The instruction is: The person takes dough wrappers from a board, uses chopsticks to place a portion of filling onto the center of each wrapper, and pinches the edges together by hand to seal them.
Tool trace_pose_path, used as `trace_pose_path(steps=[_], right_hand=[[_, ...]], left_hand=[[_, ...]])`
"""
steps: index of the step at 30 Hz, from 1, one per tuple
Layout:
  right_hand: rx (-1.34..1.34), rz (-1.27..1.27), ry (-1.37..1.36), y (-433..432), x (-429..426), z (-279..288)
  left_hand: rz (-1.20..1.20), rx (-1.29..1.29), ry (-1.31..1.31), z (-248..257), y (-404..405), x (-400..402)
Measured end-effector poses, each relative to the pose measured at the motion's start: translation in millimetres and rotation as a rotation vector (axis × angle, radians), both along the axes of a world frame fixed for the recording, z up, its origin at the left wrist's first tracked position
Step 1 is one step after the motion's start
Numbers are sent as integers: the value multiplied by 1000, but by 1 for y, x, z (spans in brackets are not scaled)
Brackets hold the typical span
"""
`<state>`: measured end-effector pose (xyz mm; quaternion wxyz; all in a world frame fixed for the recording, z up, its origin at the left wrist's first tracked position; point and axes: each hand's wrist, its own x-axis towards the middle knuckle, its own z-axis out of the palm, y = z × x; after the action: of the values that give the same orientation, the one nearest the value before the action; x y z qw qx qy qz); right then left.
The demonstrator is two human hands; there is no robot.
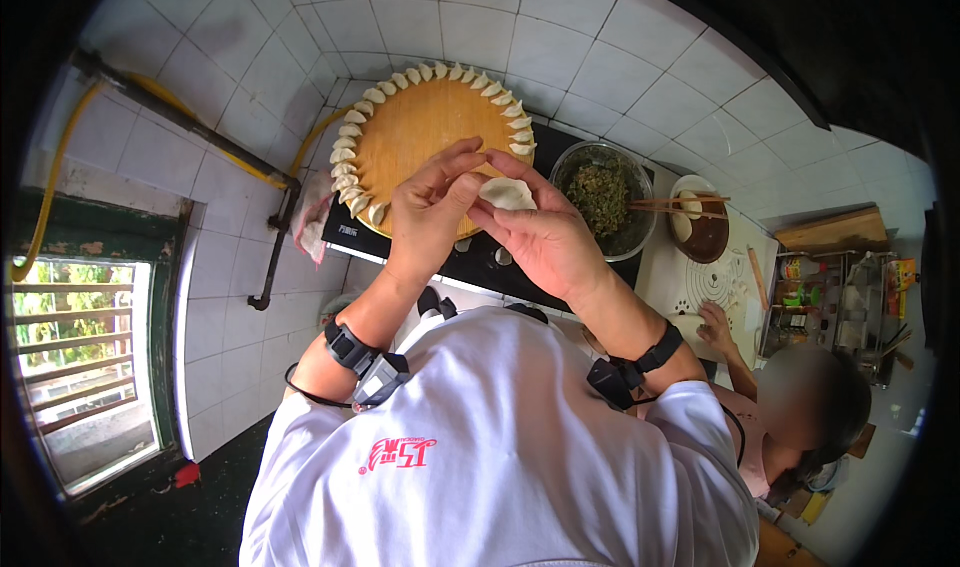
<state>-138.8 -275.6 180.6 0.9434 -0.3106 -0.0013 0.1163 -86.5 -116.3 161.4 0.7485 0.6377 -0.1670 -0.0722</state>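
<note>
A folded dumpling (507, 195) of pale dough rests in the fingers of my right hand (544, 225). Close against it on the left is my left hand (439, 199), its thumb and fingers curled by the dumpling's edge; whether they touch the dough I cannot tell. Under and beyond both hands lies a round wooden board (427, 124), with several shaped dumplings (349, 143) lined along its rim. Right of the board stands a clear bowl (642, 237) of chopped green filling (600, 192), with chopsticks (652, 205) reaching over its right edge.
A brown bowl (709, 244) holding dough pieces stands on the counter at the right, beside a marked mat (694, 285). Another person's hand (716, 327) reaches onto that mat. A rack of jars (806, 297) is farther right. Left of the board hangs a cloth (311, 222) near a pipe (277, 244).
</note>
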Motion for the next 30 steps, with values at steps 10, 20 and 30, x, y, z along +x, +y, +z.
trace_pose_path(steps=[10, 20, 30], right_hand=[[-448, 13, -45, 2, -5, -8], [-436, -124, -62, 4, -4, -12], [-489, -53, -22, 1, 6, -29]], left_hand=[[-388, -87, 524, 4, -10, -5], [-343, -43, 509, 18, -18, -11], [-314, 106, 369, 1, -20, 3]])
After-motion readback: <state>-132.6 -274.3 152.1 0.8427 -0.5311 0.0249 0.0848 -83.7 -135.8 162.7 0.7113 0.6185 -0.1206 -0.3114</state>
